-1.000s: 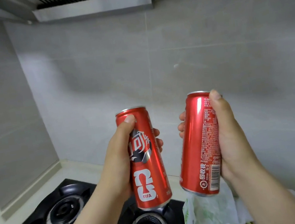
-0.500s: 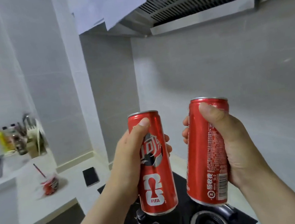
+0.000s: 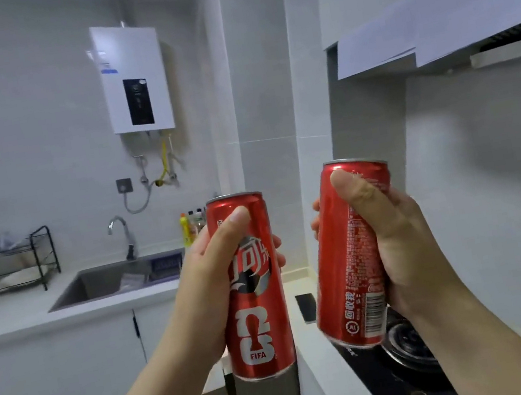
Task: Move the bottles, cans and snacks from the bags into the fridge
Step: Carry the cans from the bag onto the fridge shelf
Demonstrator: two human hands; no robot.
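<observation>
left grip (image 3: 211, 274) wraps the left can (image 3: 261, 331), red and upright, thumb high on its front; "fifa" reads near its base. right grip (image 3: 397, 243) clasps the tilted right can (image 3: 347, 289), barcode and small print facing out. both cans hang in air, apart. hob (image 3: 407, 359) lies under the right one; worktop (image 3: 14, 321) and sink (image 3: 111, 281) sit beyond, leftward.

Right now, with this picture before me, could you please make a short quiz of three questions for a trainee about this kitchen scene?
1. True or false: the left hand grips the FIFA can upright.
2. Which can leans? A) FIFA can B) barcode can in the right hand.
3. Fill in: the water heater hangs on the wall above the ____.
Key: 1 true; 2 B; 3 sink.
</observation>
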